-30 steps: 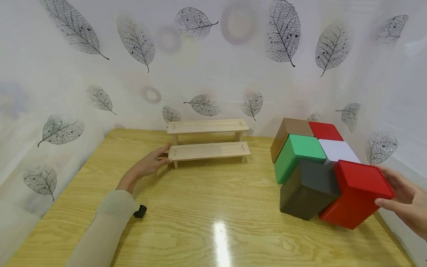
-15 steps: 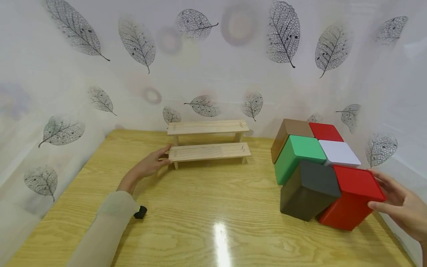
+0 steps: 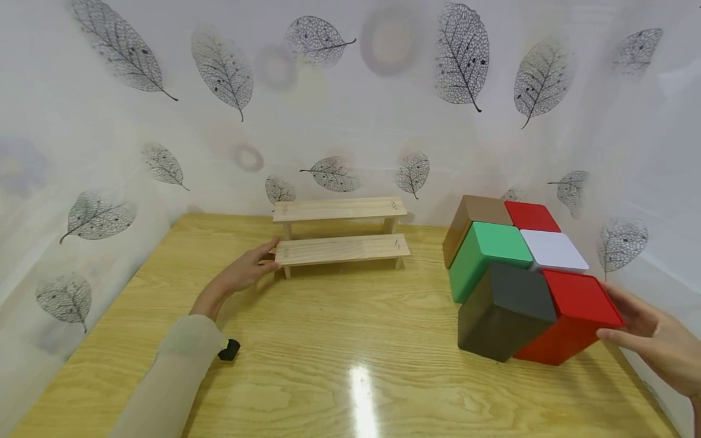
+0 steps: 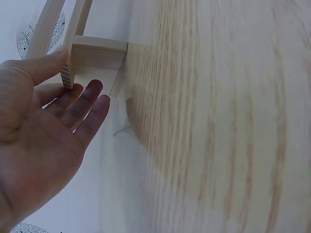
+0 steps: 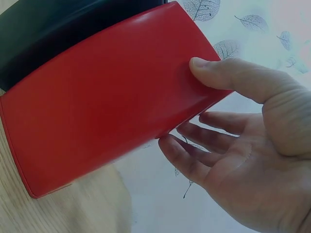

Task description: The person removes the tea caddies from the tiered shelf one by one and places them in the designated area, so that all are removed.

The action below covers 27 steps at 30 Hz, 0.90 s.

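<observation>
My left hand (image 3: 244,272) is at the left end of a pale wooden two-step stand (image 3: 344,248). In the left wrist view its thumb lies on one side of the lower board's end, with fingers on the other side, pinching it. On the right, my right hand (image 3: 657,340) holds the near red box (image 3: 569,322) by its outer right side. The right wrist view shows the thumb on the box's broad face and the fingertips along its adjoining side. This tall red box stands beside a black box (image 3: 506,316), their sides seeming to touch.
Behind these two stand a green box (image 3: 493,252), a white box (image 3: 554,249), a brown box (image 3: 479,213) and another red box (image 3: 532,217), packed close. A leaf-patterned wall covering (image 3: 339,103) surrounds the wooden table (image 3: 306,365). A small black object (image 3: 230,350) is by my left sleeve.
The near red box has shifted left and straightened, closing up toward the black box, with my right hand moving along with it. My left hand keeps its place on the stand.
</observation>
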Available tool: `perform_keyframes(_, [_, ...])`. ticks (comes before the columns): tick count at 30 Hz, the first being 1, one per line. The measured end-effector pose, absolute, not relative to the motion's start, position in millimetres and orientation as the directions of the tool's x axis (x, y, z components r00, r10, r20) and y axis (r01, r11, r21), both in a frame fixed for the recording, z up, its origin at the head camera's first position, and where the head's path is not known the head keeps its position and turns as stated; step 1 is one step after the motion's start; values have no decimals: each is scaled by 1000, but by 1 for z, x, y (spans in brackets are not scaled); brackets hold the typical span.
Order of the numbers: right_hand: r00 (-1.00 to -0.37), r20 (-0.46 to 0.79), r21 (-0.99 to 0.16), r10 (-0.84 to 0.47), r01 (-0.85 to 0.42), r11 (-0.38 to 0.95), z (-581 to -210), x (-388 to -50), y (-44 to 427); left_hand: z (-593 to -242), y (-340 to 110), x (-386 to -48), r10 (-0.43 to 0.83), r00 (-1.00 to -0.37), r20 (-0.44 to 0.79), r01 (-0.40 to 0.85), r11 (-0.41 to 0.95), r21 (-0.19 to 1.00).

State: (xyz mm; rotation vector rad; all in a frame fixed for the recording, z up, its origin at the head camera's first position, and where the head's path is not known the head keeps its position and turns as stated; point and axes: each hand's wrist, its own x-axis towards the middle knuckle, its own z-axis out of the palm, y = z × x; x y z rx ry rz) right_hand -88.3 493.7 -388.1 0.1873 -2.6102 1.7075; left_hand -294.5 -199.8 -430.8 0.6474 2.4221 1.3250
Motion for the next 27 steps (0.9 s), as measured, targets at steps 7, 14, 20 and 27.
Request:
perform_keyframes(7, [-993, 63, -923, -98, -95, 372, -387, -88, 492, -432, -203, -295, 523, -851, -46, 247, 477, 843])
perform_keyframes(14, [-998, 7, -823, -61, -41, 567, -379, -86, 478, -431, -201, -295, 523, -851, -41, 252, 475, 843])
perform_keyframes(20, [-1000, -1, -739, -4, -2, 674, -369, -82, 463, -432, -201, -296, 520, -854, -37, 260, 486, 834])
perform_keyframes(27, [-999, 18, -718, 50, 22, 696, -361, -78, 452, -433, -201, -297, 513, -857, -51, 251, 501, 828])
